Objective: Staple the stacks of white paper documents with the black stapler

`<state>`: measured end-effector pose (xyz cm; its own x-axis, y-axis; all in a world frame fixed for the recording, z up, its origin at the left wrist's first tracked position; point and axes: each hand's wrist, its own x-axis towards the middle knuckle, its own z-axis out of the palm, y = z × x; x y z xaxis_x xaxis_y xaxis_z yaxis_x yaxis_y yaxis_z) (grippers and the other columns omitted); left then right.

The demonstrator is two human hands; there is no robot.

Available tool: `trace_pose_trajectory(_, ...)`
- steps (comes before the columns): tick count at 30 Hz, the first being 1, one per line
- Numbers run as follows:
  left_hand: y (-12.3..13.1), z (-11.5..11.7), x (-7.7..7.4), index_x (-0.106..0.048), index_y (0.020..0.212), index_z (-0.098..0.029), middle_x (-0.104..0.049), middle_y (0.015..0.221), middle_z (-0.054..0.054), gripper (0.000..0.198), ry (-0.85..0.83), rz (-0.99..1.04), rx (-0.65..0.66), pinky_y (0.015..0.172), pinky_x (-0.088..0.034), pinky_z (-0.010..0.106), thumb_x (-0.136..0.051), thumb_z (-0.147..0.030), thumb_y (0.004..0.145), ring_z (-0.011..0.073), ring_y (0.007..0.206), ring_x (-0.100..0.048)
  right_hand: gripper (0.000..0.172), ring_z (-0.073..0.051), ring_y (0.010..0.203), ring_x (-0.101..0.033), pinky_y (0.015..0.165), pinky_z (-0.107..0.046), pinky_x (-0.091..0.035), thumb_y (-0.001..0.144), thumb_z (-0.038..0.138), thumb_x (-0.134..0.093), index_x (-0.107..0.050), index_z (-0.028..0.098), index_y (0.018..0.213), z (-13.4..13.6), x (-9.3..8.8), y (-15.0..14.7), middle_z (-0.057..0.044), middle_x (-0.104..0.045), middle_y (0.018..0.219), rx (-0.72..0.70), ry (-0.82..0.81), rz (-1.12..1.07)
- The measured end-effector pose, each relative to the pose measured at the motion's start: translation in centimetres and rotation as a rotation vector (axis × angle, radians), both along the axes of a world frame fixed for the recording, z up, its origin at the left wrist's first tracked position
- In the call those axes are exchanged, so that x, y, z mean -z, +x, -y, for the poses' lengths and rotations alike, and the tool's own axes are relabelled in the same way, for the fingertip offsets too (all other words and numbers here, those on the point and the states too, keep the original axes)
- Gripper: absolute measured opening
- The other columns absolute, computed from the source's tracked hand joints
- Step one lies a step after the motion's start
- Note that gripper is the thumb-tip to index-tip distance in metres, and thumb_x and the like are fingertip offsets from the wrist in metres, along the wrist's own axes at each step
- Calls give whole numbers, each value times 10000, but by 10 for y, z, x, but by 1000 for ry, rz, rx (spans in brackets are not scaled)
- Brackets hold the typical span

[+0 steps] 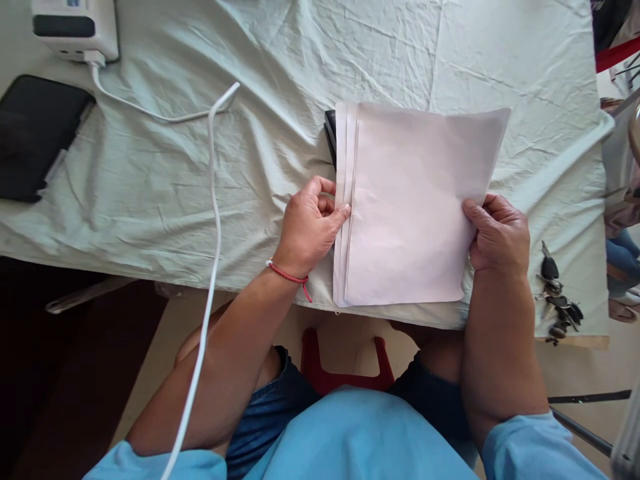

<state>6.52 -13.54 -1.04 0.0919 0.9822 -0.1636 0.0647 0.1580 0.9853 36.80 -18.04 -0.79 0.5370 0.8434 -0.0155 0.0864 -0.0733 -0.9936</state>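
Several white paper sheets are held in a loose stack above the front part of the cloth-covered table, their left edges fanned slightly apart. My left hand pinches the stack's left edge, thumb on top; a red string bracelet is on that wrist. At the right edge, my right hand grips the sheets with its thumb on top and its fingers beneath. Part of a black object shows from under the stack's upper left corner; the rest of it is hidden.
The wrinkled pale green tablecloth bears a white charger with a white cable, a black case at far left and keys at right. A red stool is below. Another person's legs show at far right.
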Motion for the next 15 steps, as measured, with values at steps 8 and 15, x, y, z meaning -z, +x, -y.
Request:
trace_pose_trajectory(8,2,2,-5,-502,1018,-268,-616,692,-90,402,5,10,-41,611,-410,255,-788,-46,843,120,599,-585,426,-166,849,-686,825,-354,-675,621,444,-1012,-731,252,878,-2,-3,0,-2,-770,963,28,-42,-110)
trace_pose_trajectory(15,1,1,0,-703,838,-205,-682,789,-25,164,99,-5,-6,719,-491,249,-730,-43,843,121,734,-608,427,-167,851,-683,829,-369,-685,586,433,-1015,-739,255,859,-3,-5,-2,-2,-774,951,39,-53,-141)
